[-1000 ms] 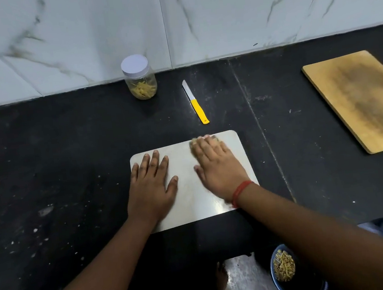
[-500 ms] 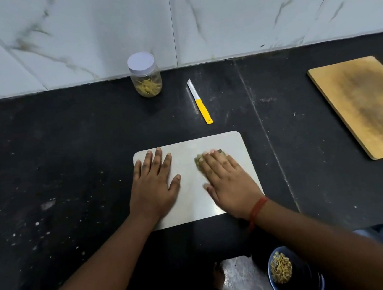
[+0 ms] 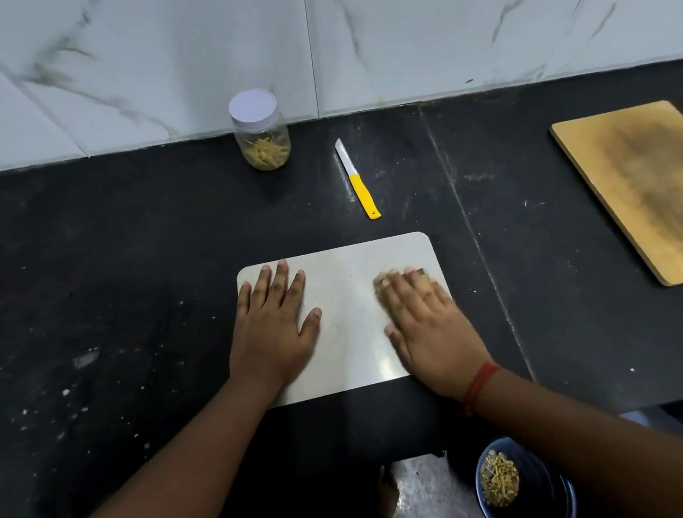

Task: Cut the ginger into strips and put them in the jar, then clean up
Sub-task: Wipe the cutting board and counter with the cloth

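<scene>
On the black desk (image 3: 121,284), we press both hands flat on the steel board (image 3: 349,300): left hand (image 3: 273,326) released, fingers straight, steadying the board's left half; right hand (image 3: 428,325) with straight fingers pressing a tan scrubber (image 3: 381,284) near the right edge, whose far end peeks out past the fingertips. The jar (image 3: 261,133), lid on and ginger strips inside, stands by the wall beyond the left hand. The knife (image 3: 357,180) lies just beyond the board, handle toward us, long axis running away, nearer our right hand. We judge cutting and filling done and cleanup under way; the wipe runs along the board's length, leftward from the right hand.
</scene>
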